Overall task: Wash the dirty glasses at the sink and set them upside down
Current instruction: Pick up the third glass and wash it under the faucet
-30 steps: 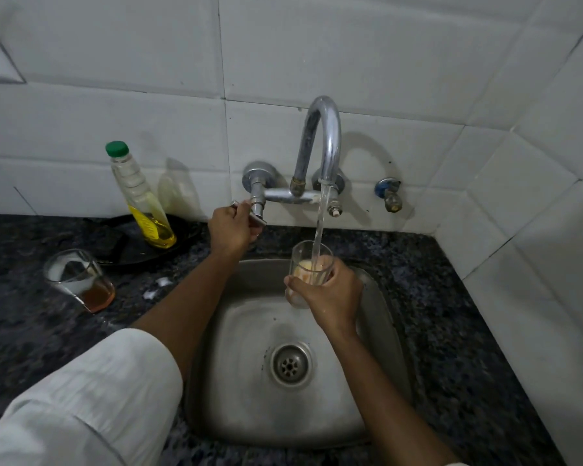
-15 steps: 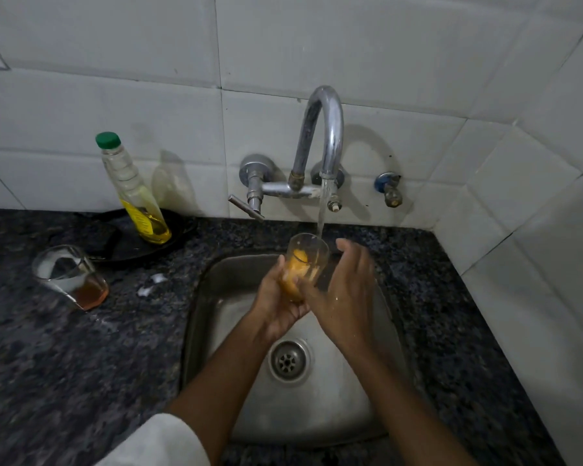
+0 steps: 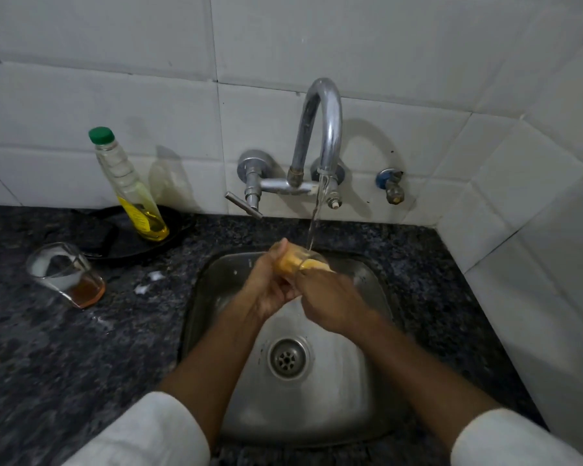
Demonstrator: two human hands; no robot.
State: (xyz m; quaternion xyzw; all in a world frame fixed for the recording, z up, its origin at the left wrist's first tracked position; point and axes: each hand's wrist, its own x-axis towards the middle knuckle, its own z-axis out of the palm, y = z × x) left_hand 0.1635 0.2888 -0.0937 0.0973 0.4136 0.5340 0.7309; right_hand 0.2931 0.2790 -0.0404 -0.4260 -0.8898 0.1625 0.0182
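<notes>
Since the earlier frame the right hand [image 3: 330, 297] has closed in from spread to gripping; the glass [image 3: 297, 262] has tipped from near upright toward the left. Left hand [image 3: 270, 287] is wrapped round its lower part, right hand pressed on the rim end, over the sink [image 3: 367, 284], under the running tap [image 3: 320, 129].

Progress, judged: first glass mid-rinse, none set upside down. A second glass [image 3: 66, 275] with brown dregs waits on the tabletop [image 3: 48, 364], unwashed.

Count: glasses 2; bottle [image 3: 128, 186] 1; tap 1; sink 1.
</notes>
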